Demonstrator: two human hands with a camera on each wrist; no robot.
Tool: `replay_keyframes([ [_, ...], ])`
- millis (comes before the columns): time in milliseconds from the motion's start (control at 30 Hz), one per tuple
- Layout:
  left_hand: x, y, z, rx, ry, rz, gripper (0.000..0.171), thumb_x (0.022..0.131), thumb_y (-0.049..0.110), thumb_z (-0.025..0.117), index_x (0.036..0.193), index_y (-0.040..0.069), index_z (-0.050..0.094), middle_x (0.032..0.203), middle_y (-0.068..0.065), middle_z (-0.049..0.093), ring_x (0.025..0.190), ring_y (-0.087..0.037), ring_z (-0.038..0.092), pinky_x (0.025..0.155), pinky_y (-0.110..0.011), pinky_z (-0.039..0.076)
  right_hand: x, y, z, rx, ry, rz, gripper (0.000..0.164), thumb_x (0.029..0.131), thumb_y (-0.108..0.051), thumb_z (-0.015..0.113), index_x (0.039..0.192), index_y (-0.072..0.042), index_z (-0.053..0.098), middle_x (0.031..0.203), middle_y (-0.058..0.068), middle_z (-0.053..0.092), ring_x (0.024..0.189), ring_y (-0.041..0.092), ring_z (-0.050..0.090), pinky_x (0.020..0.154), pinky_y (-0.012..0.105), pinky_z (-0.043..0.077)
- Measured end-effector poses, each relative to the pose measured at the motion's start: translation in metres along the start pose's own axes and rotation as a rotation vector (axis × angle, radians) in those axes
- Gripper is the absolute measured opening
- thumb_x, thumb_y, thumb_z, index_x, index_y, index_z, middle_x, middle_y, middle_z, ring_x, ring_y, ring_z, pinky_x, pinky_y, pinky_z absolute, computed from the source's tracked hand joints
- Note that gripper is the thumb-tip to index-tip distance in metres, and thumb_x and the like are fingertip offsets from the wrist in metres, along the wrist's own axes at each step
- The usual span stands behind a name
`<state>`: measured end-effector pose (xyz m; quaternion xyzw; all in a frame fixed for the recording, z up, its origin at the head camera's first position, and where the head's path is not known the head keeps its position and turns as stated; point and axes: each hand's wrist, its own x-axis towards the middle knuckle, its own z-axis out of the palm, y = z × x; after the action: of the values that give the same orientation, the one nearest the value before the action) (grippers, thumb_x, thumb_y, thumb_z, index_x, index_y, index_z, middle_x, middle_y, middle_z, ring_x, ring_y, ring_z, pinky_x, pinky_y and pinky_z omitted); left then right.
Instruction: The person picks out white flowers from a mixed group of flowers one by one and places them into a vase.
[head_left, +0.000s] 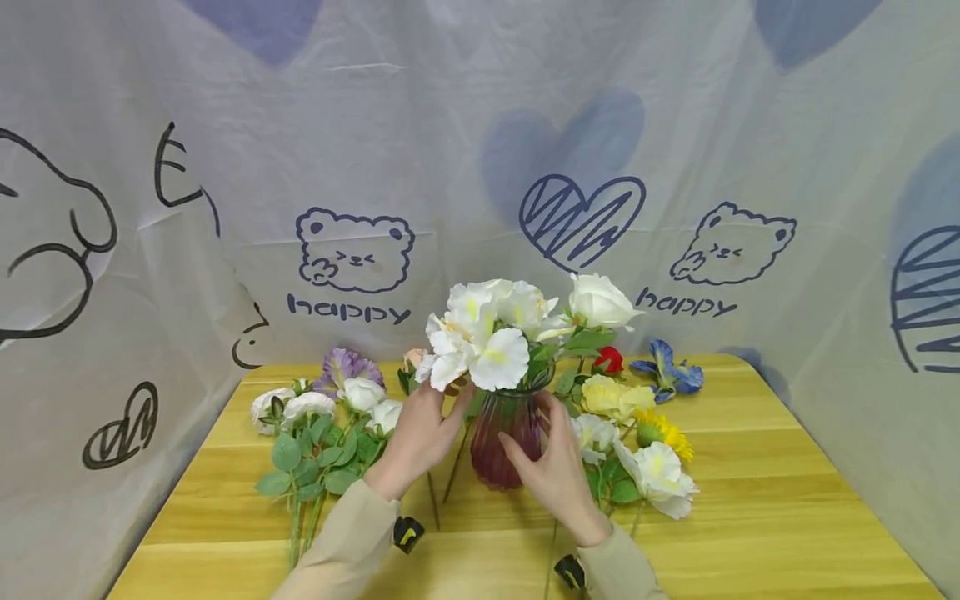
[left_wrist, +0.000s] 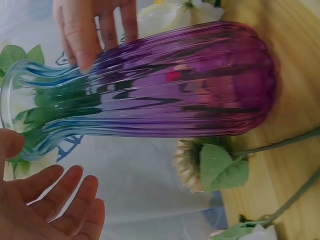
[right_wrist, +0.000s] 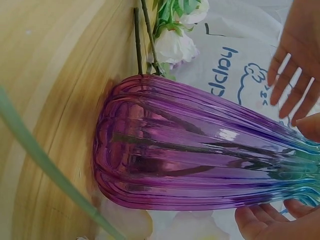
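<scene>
A ribbed glass vase, purple-red at the base and bluish at the neck, stands upright on the table. Large white flowers and a white rose rise from its mouth; dark stems show through the glass. My right hand curves round the vase's right side, thumb in front and fingers partly behind it. On the left, my left hand is beside the neck under the white blooms. Its fingers are spread and relaxed, with the thumb close to the rim.
White roses with leafy stems and a purple flower lie at left. At right are a yellow flower, a white flower, a red rose and a blue flower. A printed curtain surrounds the wooden table.
</scene>
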<state>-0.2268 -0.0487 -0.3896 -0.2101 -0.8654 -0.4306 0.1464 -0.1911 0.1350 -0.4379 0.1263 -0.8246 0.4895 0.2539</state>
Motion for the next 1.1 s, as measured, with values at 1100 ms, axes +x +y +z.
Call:
replay_keyframes([
  [1100, -0.070, -0.064, -0.070, 0.339, -0.115, -0.141, 0.031, 0.091, 0.018, 0.059, 0.120, 0.008, 0.060, 0.115, -0.007, 0.061, 0.099, -0.027, 0.059, 0.080, -0.046, 0.052, 0.000, 0.002, -0.009, -0.054, -0.102, -0.016, 0.069, 0.083, -0.012, 0.067, 0.140, 0.000, 0.031, 0.134, 0.017, 0.042, 0.123, 0.029, 0.044, 0.097, 0.044, 0.047],
])
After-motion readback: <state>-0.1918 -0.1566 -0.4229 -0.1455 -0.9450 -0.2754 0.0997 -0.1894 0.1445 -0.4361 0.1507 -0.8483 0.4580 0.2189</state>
